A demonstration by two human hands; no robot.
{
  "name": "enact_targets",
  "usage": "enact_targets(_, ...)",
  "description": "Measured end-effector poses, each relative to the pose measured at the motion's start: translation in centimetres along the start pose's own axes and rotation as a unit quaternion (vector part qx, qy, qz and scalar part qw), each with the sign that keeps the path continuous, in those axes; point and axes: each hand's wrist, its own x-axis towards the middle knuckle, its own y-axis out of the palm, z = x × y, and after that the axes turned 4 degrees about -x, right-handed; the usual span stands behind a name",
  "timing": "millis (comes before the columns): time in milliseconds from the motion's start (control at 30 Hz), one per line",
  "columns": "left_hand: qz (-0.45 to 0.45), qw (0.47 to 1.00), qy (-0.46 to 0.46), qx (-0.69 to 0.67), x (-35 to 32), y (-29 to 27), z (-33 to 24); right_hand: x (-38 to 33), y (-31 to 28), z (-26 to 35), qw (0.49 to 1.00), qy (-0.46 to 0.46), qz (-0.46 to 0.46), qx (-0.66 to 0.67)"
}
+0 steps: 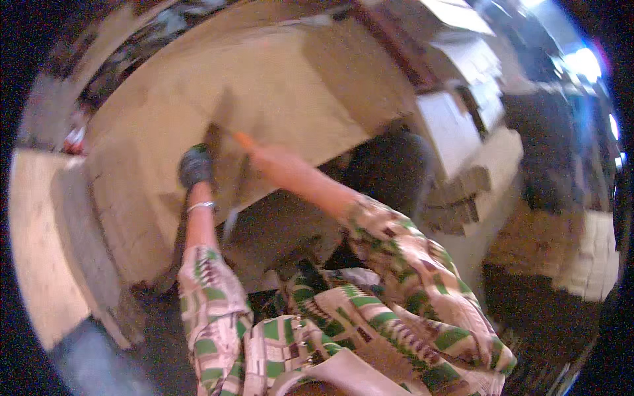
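Note:
A large tan board or sheet (pixel 277 72) lies in front of me, its kind not clear. My right hand (pixel 274 162) is bare and closed around a thin tool with an orange handle (pixel 243 139). A slender part of the tool points far left over the sheet; motion blur hides what kind it is. My left hand (pixel 196 166), in a dark glove, rests at the near left part of the sheet, beside a dark narrow shape or shadow. Its fingers are smeared, so their pose is unclear.
Stacked tan sheets (pixel 122 211) edge the left side, with a pale board (pixel 43 231) beyond. White stacked blocks or packs (pixel 449 129) stand at the right. A dark rounded object (pixel 396 168) sits below the sheet's right edge. A small red-and-white item (pixel 74 142) lies far left.

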Motion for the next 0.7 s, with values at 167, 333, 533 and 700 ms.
enact_targets(167, -0.037, 0.998, -0.012, -0.055, -2.4, -1.2, -1.0, -1.4, -2.0, 0.9, 0.992, 0.094, 0.062, -0.056)
enact_targets(333, -0.028, 0.997, -0.014, -0.064, -3.7, -4.4, -0.4, 1.3, -1.9, 2.7, 0.994, 0.062, 0.062, -0.07)
enact_targets(533, -0.068, 0.996, 0.045, -0.039, -2.6, -3.6, 0.0, 0.2, -1.1, 2.2, 0.998, 0.019, 0.027, -0.059)
enact_targets(700, -0.072, 0.995, 0.026, -0.069, -2.1, -0.4, 0.1, -1.9, -0.1, 1.5, 0.995, 0.032, 0.034, -0.088)
